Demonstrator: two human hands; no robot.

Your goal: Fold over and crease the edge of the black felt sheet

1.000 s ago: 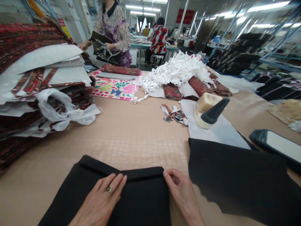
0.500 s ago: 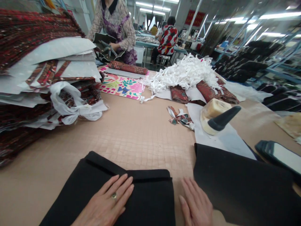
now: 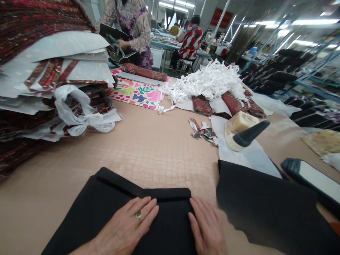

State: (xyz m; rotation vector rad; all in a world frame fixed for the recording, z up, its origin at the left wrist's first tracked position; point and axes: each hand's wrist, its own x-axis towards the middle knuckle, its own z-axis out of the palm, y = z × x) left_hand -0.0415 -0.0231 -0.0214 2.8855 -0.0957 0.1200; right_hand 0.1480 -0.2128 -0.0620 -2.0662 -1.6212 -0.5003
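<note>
Before me lies a black fabric piece (image 3: 87, 209) with a folded strip along its top edge, bent at an angle near the middle. My left hand (image 3: 132, 219), a ring on one finger, rests flat on it just below the strip, fingers stretched out. At the piece's right edge is my right hand (image 3: 205, 223), its fingers extended and fingertips touching the corner by the strip's end. To the right, a second black sheet (image 3: 260, 198) lies apart from the first.
A tall stack of patterned, white-backed pieces (image 3: 63, 46) stands at left. White shredded strips (image 3: 209, 83) are heaped at the back. A glue container with a black handle (image 3: 251, 134) sits on white paper at right, beside a dark-rimmed object (image 3: 313, 177). A co-worker (image 3: 135, 32) stands opposite.
My right hand has moved left from the bare table onto the black fabric's right edge. My left hand has slid slightly right along the piece.
</note>
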